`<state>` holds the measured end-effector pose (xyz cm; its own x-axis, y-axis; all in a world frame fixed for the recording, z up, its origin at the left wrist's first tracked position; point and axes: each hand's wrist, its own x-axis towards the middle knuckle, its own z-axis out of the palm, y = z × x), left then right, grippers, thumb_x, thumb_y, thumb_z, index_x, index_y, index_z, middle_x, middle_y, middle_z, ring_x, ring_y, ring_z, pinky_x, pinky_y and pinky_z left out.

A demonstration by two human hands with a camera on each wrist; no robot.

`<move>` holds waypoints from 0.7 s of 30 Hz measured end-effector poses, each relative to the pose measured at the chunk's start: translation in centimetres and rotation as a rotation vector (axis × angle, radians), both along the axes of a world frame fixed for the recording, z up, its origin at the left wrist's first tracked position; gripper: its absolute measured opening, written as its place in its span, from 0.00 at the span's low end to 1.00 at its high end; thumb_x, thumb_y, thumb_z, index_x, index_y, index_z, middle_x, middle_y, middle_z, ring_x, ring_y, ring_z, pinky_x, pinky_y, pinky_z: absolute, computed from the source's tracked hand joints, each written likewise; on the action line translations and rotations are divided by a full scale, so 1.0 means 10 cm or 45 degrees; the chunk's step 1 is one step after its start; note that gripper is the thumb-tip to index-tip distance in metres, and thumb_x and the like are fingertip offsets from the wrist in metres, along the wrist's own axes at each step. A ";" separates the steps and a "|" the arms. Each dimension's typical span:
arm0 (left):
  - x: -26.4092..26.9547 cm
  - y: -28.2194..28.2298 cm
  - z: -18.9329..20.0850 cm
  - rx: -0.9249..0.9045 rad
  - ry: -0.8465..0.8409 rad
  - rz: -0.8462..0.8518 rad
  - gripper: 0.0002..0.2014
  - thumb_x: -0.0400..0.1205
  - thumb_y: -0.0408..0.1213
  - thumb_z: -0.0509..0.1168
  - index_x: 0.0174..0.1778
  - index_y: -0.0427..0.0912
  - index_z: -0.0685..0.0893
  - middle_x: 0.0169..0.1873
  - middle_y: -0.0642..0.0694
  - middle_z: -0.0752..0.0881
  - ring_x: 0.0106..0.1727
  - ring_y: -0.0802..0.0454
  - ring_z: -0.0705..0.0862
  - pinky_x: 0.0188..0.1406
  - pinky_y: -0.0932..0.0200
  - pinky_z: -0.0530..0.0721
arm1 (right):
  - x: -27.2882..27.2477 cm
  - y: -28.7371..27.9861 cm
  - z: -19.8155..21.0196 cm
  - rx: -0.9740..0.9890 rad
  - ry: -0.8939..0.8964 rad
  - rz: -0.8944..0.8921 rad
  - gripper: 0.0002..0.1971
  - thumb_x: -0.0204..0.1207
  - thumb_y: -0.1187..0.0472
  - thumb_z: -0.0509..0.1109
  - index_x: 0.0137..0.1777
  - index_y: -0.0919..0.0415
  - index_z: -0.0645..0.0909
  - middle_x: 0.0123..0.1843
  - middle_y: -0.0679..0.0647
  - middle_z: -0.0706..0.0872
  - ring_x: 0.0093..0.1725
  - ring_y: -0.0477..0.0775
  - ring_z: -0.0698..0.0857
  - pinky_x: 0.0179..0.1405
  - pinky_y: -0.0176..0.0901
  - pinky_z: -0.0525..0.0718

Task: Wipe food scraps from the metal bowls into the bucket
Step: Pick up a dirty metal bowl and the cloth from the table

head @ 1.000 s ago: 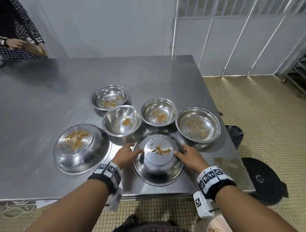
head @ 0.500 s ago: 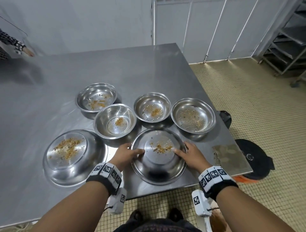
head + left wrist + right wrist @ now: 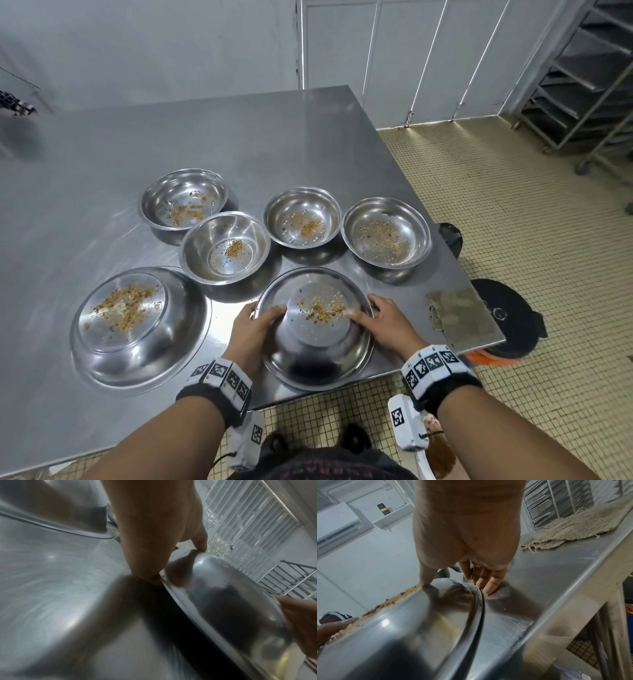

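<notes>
Gripping the near bowl (image 3: 317, 329) from both sides, my left hand (image 3: 253, 325) and right hand (image 3: 380, 320) each hook a thumb over its rim at the steel table's (image 3: 239, 137) near edge; brown scraps (image 3: 322, 306) lie inside. Five more bowls carry crumbs: a big one (image 3: 137, 325) to the left, four beyond. A cloth (image 3: 459, 313) lies on the table's right corner, with a black lid (image 3: 505, 317) on the floor below it.

From the left wrist, my thumb (image 3: 200, 539) presses the rim, fingers curled under the bowl (image 3: 231, 601).

From the right wrist, my thumb (image 3: 426, 576) sits on the rim, fingers (image 3: 489, 584) wrapped under, touching the table.
</notes>
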<state>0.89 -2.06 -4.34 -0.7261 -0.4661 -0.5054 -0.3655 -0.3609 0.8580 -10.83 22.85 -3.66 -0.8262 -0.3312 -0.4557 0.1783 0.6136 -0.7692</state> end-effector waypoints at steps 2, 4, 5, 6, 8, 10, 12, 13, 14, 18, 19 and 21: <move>0.02 0.01 -0.01 0.000 0.007 -0.015 0.26 0.72 0.43 0.83 0.64 0.41 0.84 0.54 0.38 0.92 0.51 0.40 0.93 0.46 0.52 0.89 | 0.02 0.02 0.01 -0.022 -0.033 -0.002 0.47 0.74 0.38 0.79 0.87 0.56 0.65 0.81 0.53 0.71 0.73 0.53 0.79 0.65 0.40 0.80; 0.04 0.01 -0.02 0.010 0.028 -0.011 0.29 0.71 0.44 0.84 0.64 0.40 0.84 0.53 0.37 0.93 0.50 0.40 0.94 0.47 0.50 0.90 | 0.05 0.04 0.07 -0.062 -0.059 0.015 0.37 0.73 0.38 0.79 0.80 0.49 0.73 0.73 0.49 0.78 0.63 0.45 0.84 0.56 0.32 0.81; 0.03 0.02 -0.03 0.028 0.041 -0.004 0.31 0.69 0.45 0.85 0.65 0.39 0.83 0.54 0.36 0.93 0.50 0.39 0.94 0.49 0.47 0.91 | 0.06 0.05 0.11 -0.101 -0.078 0.024 0.28 0.74 0.40 0.79 0.71 0.43 0.76 0.68 0.47 0.83 0.56 0.40 0.86 0.49 0.27 0.82; 0.03 0.03 -0.02 0.055 0.047 -0.008 0.36 0.65 0.48 0.88 0.66 0.39 0.83 0.55 0.36 0.93 0.52 0.38 0.94 0.54 0.44 0.91 | 0.06 0.08 0.12 -0.146 -0.102 0.015 0.22 0.74 0.40 0.79 0.64 0.41 0.78 0.64 0.45 0.87 0.52 0.38 0.87 0.43 0.26 0.82; 0.02 0.07 0.00 0.069 0.060 -0.041 0.41 0.62 0.48 0.90 0.68 0.39 0.82 0.56 0.35 0.92 0.56 0.37 0.93 0.62 0.40 0.89 | 0.08 0.13 0.15 -0.213 -0.119 -0.030 0.16 0.74 0.41 0.80 0.57 0.39 0.79 0.59 0.44 0.91 0.50 0.38 0.89 0.42 0.30 0.85; -0.01 0.12 0.02 0.048 0.079 -0.095 0.38 0.65 0.45 0.89 0.68 0.39 0.82 0.55 0.36 0.93 0.55 0.37 0.93 0.63 0.38 0.89 | 0.10 0.20 0.21 -0.239 -0.115 -0.069 0.15 0.74 0.42 0.80 0.52 0.36 0.76 0.53 0.39 0.88 0.49 0.37 0.87 0.44 0.34 0.84; -0.04 0.17 0.07 0.024 0.082 -0.141 0.38 0.66 0.45 0.88 0.69 0.39 0.81 0.54 0.35 0.93 0.52 0.36 0.94 0.60 0.38 0.91 | 0.11 0.27 0.23 -0.241 -0.111 -0.090 0.17 0.73 0.40 0.81 0.53 0.36 0.75 0.54 0.39 0.87 0.50 0.38 0.86 0.47 0.36 0.85; -0.07 0.21 0.09 0.017 0.094 -0.157 0.37 0.66 0.45 0.88 0.68 0.39 0.82 0.53 0.35 0.93 0.51 0.36 0.94 0.57 0.39 0.92 | 0.12 0.31 0.24 -0.239 -0.096 -0.100 0.19 0.71 0.38 0.81 0.55 0.37 0.77 0.56 0.41 0.88 0.51 0.40 0.88 0.50 0.40 0.88; -0.09 0.25 0.12 0.010 0.103 -0.158 0.34 0.68 0.43 0.88 0.66 0.38 0.83 0.51 0.35 0.93 0.49 0.36 0.94 0.51 0.43 0.93 | 0.12 0.36 0.23 -0.234 -0.076 -0.104 0.23 0.69 0.36 0.81 0.59 0.38 0.78 0.57 0.43 0.89 0.53 0.43 0.89 0.54 0.44 0.90; -0.18 0.41 0.21 0.001 0.107 -0.138 0.22 0.75 0.34 0.81 0.63 0.34 0.84 0.44 0.34 0.94 0.40 0.38 0.94 0.34 0.55 0.90 | 0.09 0.54 0.25 -0.136 0.022 -0.131 0.25 0.73 0.30 0.74 0.64 0.37 0.74 0.52 0.34 0.82 0.51 0.39 0.85 0.54 0.43 0.87; -0.22 0.45 0.22 0.000 0.106 -0.146 0.24 0.74 0.35 0.82 0.63 0.35 0.84 0.44 0.34 0.94 0.41 0.37 0.94 0.35 0.53 0.91 | 0.06 0.60 0.25 -0.067 0.070 -0.144 0.26 0.74 0.27 0.69 0.67 0.37 0.74 0.52 0.34 0.81 0.52 0.39 0.84 0.55 0.45 0.86; -0.27 0.49 0.21 -0.001 0.102 -0.162 0.28 0.70 0.39 0.84 0.63 0.36 0.84 0.46 0.32 0.93 0.44 0.34 0.94 0.41 0.48 0.92 | -0.05 0.76 0.18 0.106 0.202 -0.189 0.29 0.77 0.24 0.62 0.69 0.40 0.78 0.54 0.38 0.85 0.52 0.43 0.85 0.57 0.52 0.87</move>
<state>-1.77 2.88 -2.25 -0.8174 -0.3679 -0.4433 -0.3389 -0.3153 0.8864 -11.29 30.43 -1.87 -0.9267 -0.1669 -0.3367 0.1523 0.6523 -0.7425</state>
